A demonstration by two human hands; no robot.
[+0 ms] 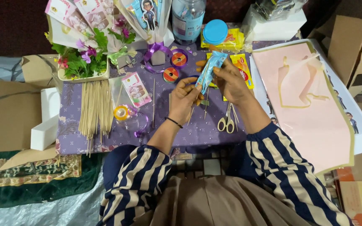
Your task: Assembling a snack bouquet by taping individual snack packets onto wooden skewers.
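- Low bench (214,129) with a purple patterned cover, ringed by cardboard, a green rug and plastic sheeting on the floor.
- Left hand (185,98): fingers curled shut round a thin wooden stick (192,111) and the lower end of a blue packet (210,69); black band at the wrist.
- Right hand (230,80): fingertips pinched closed on the packet's upper right edge, thumb beneath.
- Blue packet: small sealed wrapper, held tilted in the air above the middle of the bench, between both hands. Judged light, soft and crinkly, its film likely slippery; best held by the flat crimped ends, not squeezed at the middle.
- Stick: judged stiff but easily snapped; grip near the packet.
- Scissors (227,121): pale handles, lying on the bench just below the right hand.
- Bundle of sticks (95,109): laid flat, well left of the hands.
- Ribbon spools (174,67): two, just beyond the left hand.
- Tape roll (121,113): yellow, near the bundle.
- Flower box (82,62): greenery and pink blooms, far left.
- Jar (188,19) and blue lid (215,31): at the far edge.
- Yellow packets (239,65): behind the right hand.
- Pink wrapping sheet (311,113): gold-edged, right of the bench.
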